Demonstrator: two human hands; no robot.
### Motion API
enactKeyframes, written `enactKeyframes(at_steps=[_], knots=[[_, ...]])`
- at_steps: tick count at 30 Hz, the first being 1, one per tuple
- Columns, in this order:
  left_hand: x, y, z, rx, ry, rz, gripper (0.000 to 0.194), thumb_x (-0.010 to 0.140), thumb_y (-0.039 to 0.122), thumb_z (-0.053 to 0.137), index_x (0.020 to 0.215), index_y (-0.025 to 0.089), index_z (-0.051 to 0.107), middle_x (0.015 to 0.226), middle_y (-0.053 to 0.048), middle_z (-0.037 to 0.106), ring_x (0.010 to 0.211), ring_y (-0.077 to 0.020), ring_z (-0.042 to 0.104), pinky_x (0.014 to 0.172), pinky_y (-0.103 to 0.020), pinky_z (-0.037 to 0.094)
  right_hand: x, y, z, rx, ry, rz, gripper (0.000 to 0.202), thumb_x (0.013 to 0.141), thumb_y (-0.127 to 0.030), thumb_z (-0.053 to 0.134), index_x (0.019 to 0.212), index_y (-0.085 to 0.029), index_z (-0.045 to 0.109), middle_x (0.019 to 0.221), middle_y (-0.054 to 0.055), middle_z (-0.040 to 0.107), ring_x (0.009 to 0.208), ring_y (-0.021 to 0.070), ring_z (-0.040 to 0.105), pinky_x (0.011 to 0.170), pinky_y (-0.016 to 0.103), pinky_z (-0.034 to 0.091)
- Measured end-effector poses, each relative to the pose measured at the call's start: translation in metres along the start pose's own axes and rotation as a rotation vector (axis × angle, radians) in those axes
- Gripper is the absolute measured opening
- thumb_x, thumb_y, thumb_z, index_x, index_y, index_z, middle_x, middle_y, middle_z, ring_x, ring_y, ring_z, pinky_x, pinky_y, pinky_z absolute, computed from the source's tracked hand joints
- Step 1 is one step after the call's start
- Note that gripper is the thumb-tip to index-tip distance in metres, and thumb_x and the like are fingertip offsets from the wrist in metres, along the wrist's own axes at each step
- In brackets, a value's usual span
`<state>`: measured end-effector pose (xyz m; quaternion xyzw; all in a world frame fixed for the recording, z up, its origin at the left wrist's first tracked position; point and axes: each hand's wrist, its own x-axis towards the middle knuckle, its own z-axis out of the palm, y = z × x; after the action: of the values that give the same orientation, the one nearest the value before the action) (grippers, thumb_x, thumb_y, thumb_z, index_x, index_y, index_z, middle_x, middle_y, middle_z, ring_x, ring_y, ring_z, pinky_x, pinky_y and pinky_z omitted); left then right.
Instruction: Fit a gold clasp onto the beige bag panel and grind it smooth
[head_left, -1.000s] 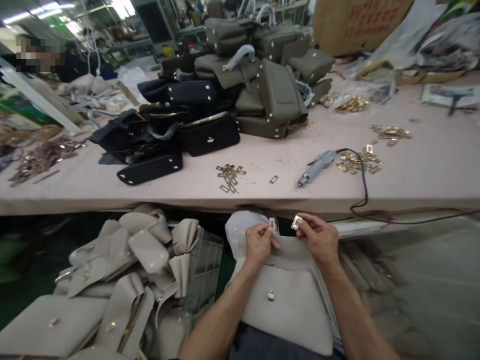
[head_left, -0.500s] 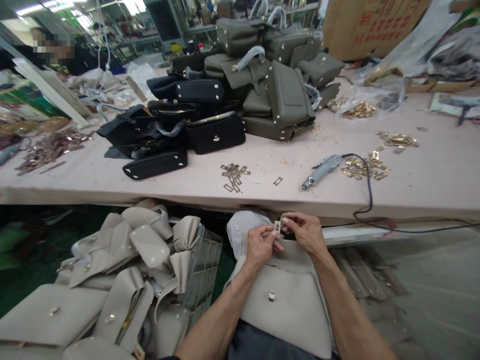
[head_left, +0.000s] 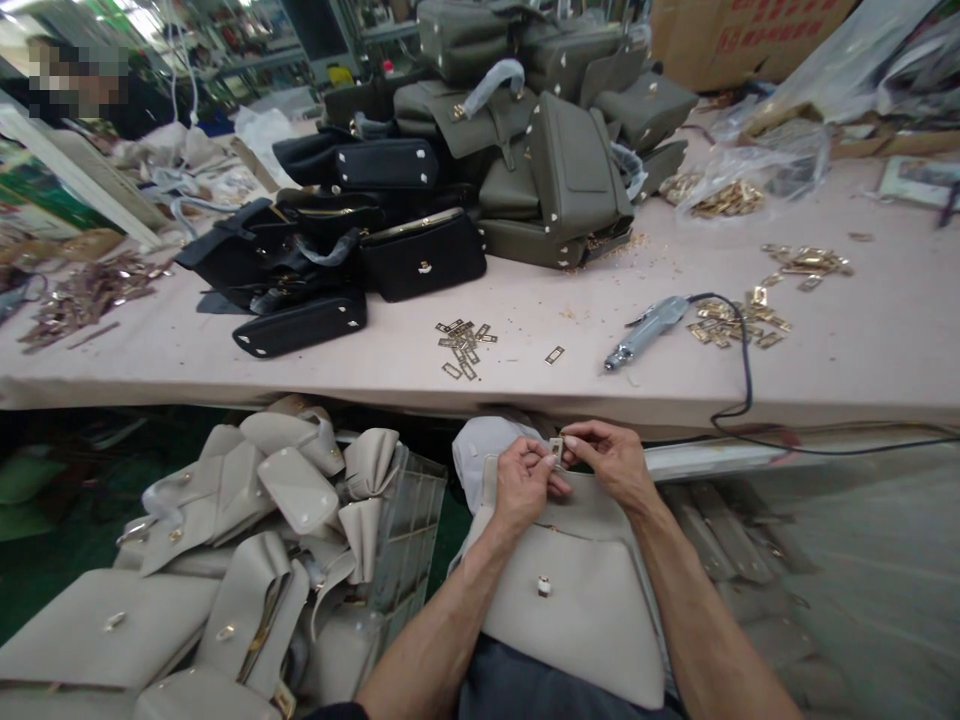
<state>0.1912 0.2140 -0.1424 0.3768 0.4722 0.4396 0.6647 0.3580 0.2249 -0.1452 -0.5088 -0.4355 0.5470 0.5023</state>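
Pale grey handbag (head_left: 574, 600) lying across the lap, just below the table edge (head_left: 480, 405), its top edge turned up toward the hands. Left hand (head_left: 525, 480) and right hand (head_left: 611, 462) close together, fingertips of both pinched on a small metal plate (head_left: 556, 449) at the bag's top edge.

Best done with the plate kept square to the strap beneath, pressed evenly from both sides rather than at one corner; a tilted plate likely to sit crooked. Bag steadied against the lap.

More loose plates (head_left: 463, 345) and a powered screwdriver (head_left: 646, 328) up on the table, well apart from the hands.
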Motion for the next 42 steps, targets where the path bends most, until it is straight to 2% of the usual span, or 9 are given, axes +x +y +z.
enactKeyframes(at_steps=[5,12,17,22,26,31,35,38,42], knots=[[0.001,0.002,0.001,-0.007,-0.002,-0.012,0.049,0.079,0.053,0.082,0.099,0.018,0.054,0.068,-0.004,0.074,0.047,-0.0187,0.07,0.046,-0.025,0.058,0.002,0.0,-0.002,0.024,-0.059,0.005,0.036,0.083,-0.042,0.084,0.106,-0.015,0.077,0.08,0.006,0.075,0.068,0.0169,0.069,0.068,0.031,0.06],[-0.014,0.011,-0.001,-0.06,0.023,-0.009,0.048,0.08,0.048,0.085,0.103,0.01,0.068,0.08,-0.013,0.078,0.07,-0.0239,0.079,0.068,-0.031,0.066,-0.005,-0.01,0.002,-0.056,0.114,-0.062,0.031,0.082,-0.043,0.082,0.098,-0.016,0.078,0.078,0.005,0.072,0.065,0.0161,0.068,0.064,0.029,0.058],[-0.022,0.009,0.001,-0.074,0.057,0.038,0.045,0.078,0.048,0.087,0.098,0.01,0.072,0.088,-0.014,0.08,0.072,-0.0237,0.079,0.069,-0.032,0.067,-0.015,-0.02,0.002,-0.084,-0.027,-0.177,0.021,0.091,-0.037,0.075,0.103,-0.02,0.079,0.085,0.004,0.07,0.07,0.015,0.066,0.067,0.028,0.055],[-0.025,0.008,-0.001,-0.01,0.061,0.114,0.038,0.08,0.045,0.085,0.095,0.011,0.076,0.087,-0.012,0.08,0.073,-0.023,0.079,0.074,-0.035,0.068,-0.023,-0.026,0.0,-0.147,-0.132,-0.254,0.014,0.093,-0.031,0.073,0.102,-0.024,0.081,0.099,0.007,0.071,0.09,0.0196,0.067,0.077,0.031,0.054],[-0.035,0.017,-0.007,0.077,0.017,0.187,0.03,0.088,0.042,0.077,0.098,0.015,0.082,0.105,-0.013,0.079,0.09,-0.0253,0.077,0.079,-0.037,0.067,-0.035,-0.035,-0.002,-0.208,-0.189,-0.304,0.012,0.094,-0.027,0.072,0.102,-0.025,0.081,0.102,0.008,0.071,0.096,0.0205,0.067,0.083,0.032,0.055],[-0.044,0.024,-0.011,0.192,0.031,0.279,0.018,0.091,0.033,0.074,0.091,0.019,0.085,0.099,-0.012,0.081,0.099,-0.0263,0.075,0.101,-0.044,0.059,-0.054,-0.043,-0.002,-0.294,-0.247,-0.36,0.014,0.093,-0.024,0.073,0.103,-0.027,0.081,0.102,0.007,0.072,0.095,0.0204,0.068,0.082,0.033,0.056],[-0.048,0.022,-0.007,0.169,0.042,0.225,0.014,0.08,0.025,0.083,0.092,0.017,0.084,0.102,-0.013,0.08,0.097,-0.0271,0.076,0.091,-0.041,0.064,-0.066,-0.038,0.002,-0.322,-0.189,-0.348,0.007,0.091,-0.026,0.075,0.095,-0.025,0.081,0.098,0.008,0.072,0.093,0.0214,0.068,0.081,0.034,0.058],[-0.056,0.019,-0.002,0.122,0.134,0.167,0.019,0.078,0.023,0.084,0.095,0.015,0.082,0.109,-0.014,0.078,0.09,-0.0249,0.078,0.084,-0.037,0.067,-0.076,-0.029,0.007,-0.268,-0.105,-0.257,0.006,0.089,-0.029,0.078,0.092,-0.024,0.079,0.102,0.01,0.07,0.095,0.0222,0.068,0.082,0.035,0.06],[-0.068,0.015,0.005,0.13,0.305,0.21,0.02,0.078,0.024,0.085,0.093,0.015,0.076,0.114,-0.013,0.073,0.086,-0.0217,0.077,0.079,-0.032,0.067,-0.086,-0.017,0.009,-0.097,0.005,-0.117,0.034,0.088,-0.028,0.08,0.121,-0.027,0.074,0.113,0.009,0.067,0.091,0.0191,0.069,0.084,0.036,0.062]])
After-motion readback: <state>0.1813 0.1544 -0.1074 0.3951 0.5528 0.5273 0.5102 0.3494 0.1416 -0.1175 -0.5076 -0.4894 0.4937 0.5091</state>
